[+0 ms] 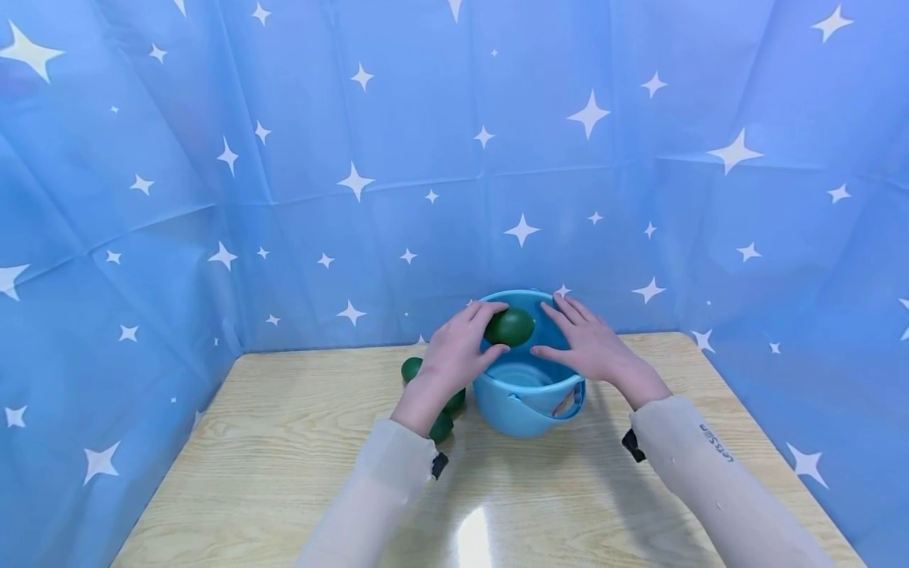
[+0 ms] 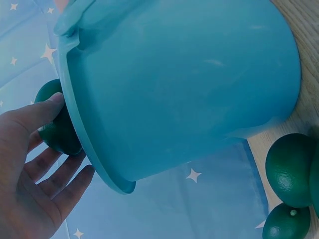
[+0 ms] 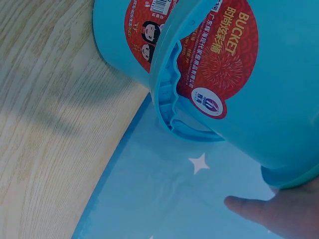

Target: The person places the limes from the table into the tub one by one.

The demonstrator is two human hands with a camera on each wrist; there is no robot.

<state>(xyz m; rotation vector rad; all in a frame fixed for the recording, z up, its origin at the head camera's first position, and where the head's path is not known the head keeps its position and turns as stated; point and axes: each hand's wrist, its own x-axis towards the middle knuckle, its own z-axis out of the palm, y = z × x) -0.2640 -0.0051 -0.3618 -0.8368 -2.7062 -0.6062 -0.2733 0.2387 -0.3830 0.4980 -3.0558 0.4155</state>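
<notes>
In the head view a light blue bucket (image 1: 507,412) stands upright on the table. Over the left side of its mouth, my left hand (image 1: 458,347) holds a dark green oval fruit (image 1: 513,327) between thumb and fingers. The left wrist view shows this fruit (image 2: 61,130) partly behind the bucket's rim. My right hand (image 1: 589,347) is at the right side of the mouth, fingers spread and holding nothing. Only part of the right hand (image 3: 291,211) appears beside the rim in the right wrist view, its other fingers hidden. Several more green fruits (image 1: 441,428) lie left of the bucket, partly covered by the left forearm.
The bucket's handle (image 1: 543,410) hangs down on its near right side, and a red label (image 3: 219,59) is stuck on the wall. Behind the wood-grain table (image 1: 305,442) hangs a blue curtain (image 1: 419,134) with white stars, also enclosing both sides.
</notes>
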